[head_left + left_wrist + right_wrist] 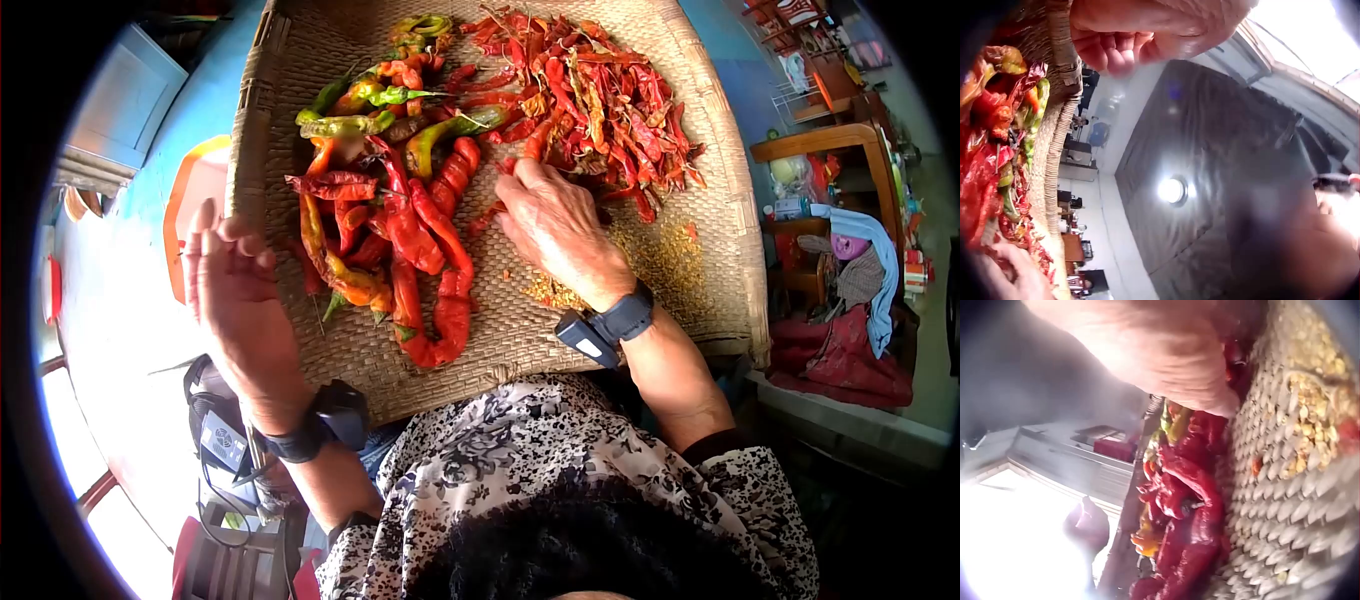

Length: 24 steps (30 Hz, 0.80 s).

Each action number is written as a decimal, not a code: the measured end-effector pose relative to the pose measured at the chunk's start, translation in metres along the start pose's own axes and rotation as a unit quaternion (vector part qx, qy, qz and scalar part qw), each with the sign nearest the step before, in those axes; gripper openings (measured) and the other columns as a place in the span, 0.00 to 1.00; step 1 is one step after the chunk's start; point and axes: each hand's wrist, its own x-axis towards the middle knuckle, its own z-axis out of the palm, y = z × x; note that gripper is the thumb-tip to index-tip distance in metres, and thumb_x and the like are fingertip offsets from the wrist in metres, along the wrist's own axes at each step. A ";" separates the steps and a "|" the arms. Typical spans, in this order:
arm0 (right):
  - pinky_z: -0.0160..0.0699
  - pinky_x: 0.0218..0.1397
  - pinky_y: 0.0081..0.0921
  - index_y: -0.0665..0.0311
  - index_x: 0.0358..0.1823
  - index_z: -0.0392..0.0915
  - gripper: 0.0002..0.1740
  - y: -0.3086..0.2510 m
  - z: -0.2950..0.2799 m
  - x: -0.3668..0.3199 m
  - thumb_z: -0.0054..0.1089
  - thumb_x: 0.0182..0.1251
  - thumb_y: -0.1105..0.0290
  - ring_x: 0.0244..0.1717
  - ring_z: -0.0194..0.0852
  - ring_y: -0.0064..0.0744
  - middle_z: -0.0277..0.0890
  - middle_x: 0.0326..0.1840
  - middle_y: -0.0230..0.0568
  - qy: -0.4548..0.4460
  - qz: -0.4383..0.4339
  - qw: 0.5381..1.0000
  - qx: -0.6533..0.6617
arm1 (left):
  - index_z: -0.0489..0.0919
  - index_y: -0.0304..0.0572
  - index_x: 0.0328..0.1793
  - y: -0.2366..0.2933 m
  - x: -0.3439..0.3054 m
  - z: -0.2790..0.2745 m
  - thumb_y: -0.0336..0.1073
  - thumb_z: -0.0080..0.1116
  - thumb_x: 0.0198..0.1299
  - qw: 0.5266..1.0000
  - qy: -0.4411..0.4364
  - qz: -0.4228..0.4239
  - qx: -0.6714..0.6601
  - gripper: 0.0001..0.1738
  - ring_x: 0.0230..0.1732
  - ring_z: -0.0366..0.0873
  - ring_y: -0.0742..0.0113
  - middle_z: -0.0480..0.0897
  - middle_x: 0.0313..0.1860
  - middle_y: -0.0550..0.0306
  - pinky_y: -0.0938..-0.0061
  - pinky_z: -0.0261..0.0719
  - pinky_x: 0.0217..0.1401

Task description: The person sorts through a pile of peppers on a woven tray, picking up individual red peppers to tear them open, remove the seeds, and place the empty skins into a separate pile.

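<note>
Fresh, wrinkled red, orange and green chili peppers [415, 225] lie heaped on the left of a woven basket tray [500, 340]. Dried red chili peppers [620, 110] are piled at the upper right. My right hand [565, 235] reaches down at the near edge of the dried pile, red pieces right by its fingers. Its fingertips are hidden, so I cannot tell whether they pinch a pepper. Loose yellow seeds [670, 265] lie beside that hand. My left hand [235, 300] is raised at the tray's left rim with relaxed fingers and nothing in it.
The tray's raised rim [745, 210] borders the peppers, and its near edge comes up to the patterned clothing [500, 430] on my lap. An orange-edged seat [200, 190] stands to the left. A wooden chair with cloths [860, 260] is at the right.
</note>
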 end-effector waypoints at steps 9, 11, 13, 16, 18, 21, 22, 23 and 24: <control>0.72 0.26 0.30 0.67 0.41 0.74 0.08 0.022 -0.026 -0.046 0.59 0.62 0.73 0.22 0.71 0.32 0.75 0.27 0.43 0.028 0.178 0.935 0.306 | 0.78 0.38 0.50 -0.027 -0.060 0.056 0.28 0.54 0.64 0.949 -0.242 -0.148 0.136 0.10 0.34 0.73 0.81 0.79 0.34 0.66 0.85 0.71 0.39; 0.74 0.28 0.23 0.68 0.43 0.74 0.09 0.021 -0.024 -0.058 0.56 0.66 0.70 0.23 0.70 0.22 0.77 0.28 0.37 0.090 0.223 0.849 0.471 | 0.76 0.35 0.53 -0.040 -0.071 0.064 0.27 0.55 0.63 0.914 -0.314 -0.141 0.215 0.12 0.34 0.74 0.78 0.79 0.34 0.66 0.83 0.74 0.40; 0.75 0.29 0.21 0.68 0.43 0.75 0.09 0.018 -0.034 -0.065 0.55 0.68 0.70 0.25 0.71 0.20 0.78 0.29 0.36 0.056 0.243 0.830 0.499 | 0.75 0.35 0.54 -0.047 -0.081 0.073 0.28 0.57 0.62 0.899 -0.341 -0.147 0.233 0.14 0.34 0.75 0.78 0.79 0.34 0.63 0.83 0.74 0.38; 0.75 0.30 0.18 0.66 0.42 0.77 0.07 0.004 -0.042 -0.069 0.54 0.68 0.71 0.28 0.74 0.18 0.79 0.31 0.34 0.021 0.227 0.789 0.571 | 0.74 0.35 0.56 -0.058 -0.088 0.081 0.30 0.60 0.61 0.899 -0.361 -0.146 0.199 0.17 0.33 0.76 0.77 0.80 0.35 0.61 0.81 0.76 0.38; 0.74 0.30 0.19 0.67 0.39 0.77 0.05 -0.001 -0.036 -0.071 0.56 0.65 0.73 0.28 0.75 0.19 0.78 0.31 0.34 0.005 0.188 0.833 0.520 | 0.75 0.35 0.56 -0.062 -0.092 0.087 0.31 0.61 0.60 0.902 -0.361 -0.157 0.176 0.18 0.33 0.76 0.77 0.80 0.35 0.60 0.80 0.76 0.38; 0.73 0.28 0.21 0.68 0.36 0.75 0.04 -0.011 -0.034 -0.067 0.59 0.62 0.75 0.26 0.74 0.21 0.77 0.27 0.35 0.059 0.149 0.899 0.408 | 0.76 0.34 0.54 -0.072 -0.094 0.087 0.31 0.62 0.60 0.910 -0.373 -0.126 0.134 0.17 0.34 0.76 0.76 0.80 0.35 0.59 0.80 0.76 0.39; 0.73 0.28 0.21 0.68 0.36 0.75 0.04 -0.012 -0.033 -0.067 0.59 0.62 0.75 0.26 0.74 0.21 0.77 0.27 0.35 0.059 0.149 0.898 0.409 | 0.77 0.34 0.52 -0.076 -0.092 0.085 0.31 0.61 0.60 0.915 -0.367 -0.097 0.135 0.15 0.34 0.77 0.75 0.80 0.36 0.59 0.79 0.77 0.40; 0.71 0.27 0.20 0.68 0.35 0.75 0.04 -0.012 -0.032 -0.067 0.58 0.63 0.74 0.25 0.73 0.19 0.76 0.26 0.33 0.056 0.153 0.874 0.458 | 0.78 0.33 0.51 -0.077 -0.091 0.084 0.31 0.61 0.60 0.920 -0.362 -0.068 0.136 0.14 0.34 0.77 0.74 0.81 0.37 0.59 0.79 0.77 0.40; 0.70 0.26 0.19 0.67 0.34 0.74 0.04 -0.013 -0.031 -0.067 0.58 0.64 0.73 0.25 0.71 0.17 0.75 0.24 0.32 0.052 0.157 0.847 0.505 | 0.77 0.33 0.50 -0.071 -0.093 0.087 0.30 0.58 0.63 0.928 -0.340 -0.131 0.077 0.11 0.35 0.78 0.73 0.81 0.37 0.59 0.79 0.78 0.41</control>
